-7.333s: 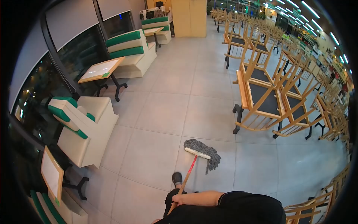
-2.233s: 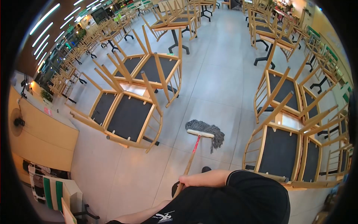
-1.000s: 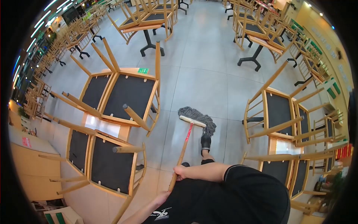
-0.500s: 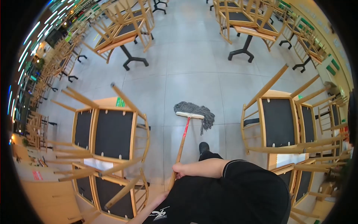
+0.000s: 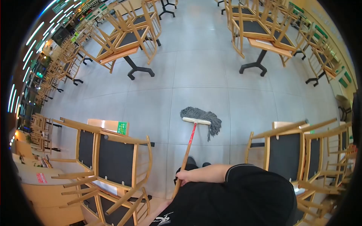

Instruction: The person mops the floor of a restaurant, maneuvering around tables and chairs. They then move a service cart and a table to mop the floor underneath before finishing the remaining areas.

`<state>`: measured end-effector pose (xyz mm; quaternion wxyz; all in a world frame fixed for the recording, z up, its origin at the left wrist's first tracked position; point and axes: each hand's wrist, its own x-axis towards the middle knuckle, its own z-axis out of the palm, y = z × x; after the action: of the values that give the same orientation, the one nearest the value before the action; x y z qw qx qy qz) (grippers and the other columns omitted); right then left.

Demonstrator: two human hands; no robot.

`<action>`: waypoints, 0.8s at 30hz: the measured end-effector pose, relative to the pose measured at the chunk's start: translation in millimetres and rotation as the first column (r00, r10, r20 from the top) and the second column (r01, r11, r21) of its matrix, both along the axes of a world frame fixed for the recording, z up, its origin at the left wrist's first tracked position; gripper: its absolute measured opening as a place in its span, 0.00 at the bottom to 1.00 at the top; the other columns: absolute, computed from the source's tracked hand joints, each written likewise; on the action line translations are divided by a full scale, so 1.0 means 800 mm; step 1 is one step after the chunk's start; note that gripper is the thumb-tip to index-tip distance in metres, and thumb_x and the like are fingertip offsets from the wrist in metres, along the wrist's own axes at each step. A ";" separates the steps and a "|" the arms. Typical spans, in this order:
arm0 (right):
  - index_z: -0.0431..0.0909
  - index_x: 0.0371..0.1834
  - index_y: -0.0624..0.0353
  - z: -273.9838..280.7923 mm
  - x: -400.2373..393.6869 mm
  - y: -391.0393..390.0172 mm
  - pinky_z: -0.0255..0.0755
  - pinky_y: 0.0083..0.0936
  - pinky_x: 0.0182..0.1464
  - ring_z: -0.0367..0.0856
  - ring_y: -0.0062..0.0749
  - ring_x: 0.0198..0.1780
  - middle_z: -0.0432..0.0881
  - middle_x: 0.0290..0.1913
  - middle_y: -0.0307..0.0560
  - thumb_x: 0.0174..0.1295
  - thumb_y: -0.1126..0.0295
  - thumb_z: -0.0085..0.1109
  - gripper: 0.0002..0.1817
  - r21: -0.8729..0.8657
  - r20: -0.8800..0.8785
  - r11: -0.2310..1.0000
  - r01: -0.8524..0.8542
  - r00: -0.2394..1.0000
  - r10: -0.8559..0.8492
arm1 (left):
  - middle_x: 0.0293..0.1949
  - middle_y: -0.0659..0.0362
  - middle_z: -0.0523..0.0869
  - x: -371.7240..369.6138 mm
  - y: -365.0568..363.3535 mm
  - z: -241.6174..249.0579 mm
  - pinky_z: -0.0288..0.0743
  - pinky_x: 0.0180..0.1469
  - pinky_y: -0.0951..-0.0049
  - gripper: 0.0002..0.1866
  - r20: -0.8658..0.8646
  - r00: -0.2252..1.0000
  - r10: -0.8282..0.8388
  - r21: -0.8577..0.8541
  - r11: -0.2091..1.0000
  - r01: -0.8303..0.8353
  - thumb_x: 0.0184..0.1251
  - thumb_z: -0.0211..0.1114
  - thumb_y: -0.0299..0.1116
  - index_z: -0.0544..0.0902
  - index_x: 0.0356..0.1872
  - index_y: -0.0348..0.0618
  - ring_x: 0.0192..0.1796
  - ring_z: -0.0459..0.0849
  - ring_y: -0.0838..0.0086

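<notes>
The mop (image 5: 200, 121) is resting its grey head on the tiled floor (image 5: 200, 75), in the aisle between the upturned chairs. Its handle (image 5: 187, 150) is slanting back toward the person. The right hand (image 5: 183, 177) is gripping that handle, fingers clamped around it. The left hand is lying hidden below, so its grip cannot be told. Chairs (image 5: 113, 158) are sitting inverted on each surface (image 5: 109, 125) at both sides.
</notes>
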<state>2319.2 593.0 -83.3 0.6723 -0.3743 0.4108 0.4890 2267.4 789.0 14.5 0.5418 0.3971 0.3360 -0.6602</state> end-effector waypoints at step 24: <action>0.70 0.31 0.56 0.039 0.348 -0.288 0.71 0.23 0.22 0.73 0.25 0.20 0.74 0.24 0.40 0.59 0.57 0.45 0.14 -0.019 0.067 0.984 0.175 0.983 -0.174 | 0.30 0.62 0.80 0.400 -0.299 0.041 0.70 0.36 0.79 0.13 0.289 0.807 -0.516 0.364 0.838 0.406 0.59 0.53 0.35 0.78 0.39 0.37 0.30 0.76 0.79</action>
<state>2597.6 362.7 -52.2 0.7208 -0.3609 0.4262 0.4106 2587.4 549.9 47.2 0.3543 0.6596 0.2097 -0.6288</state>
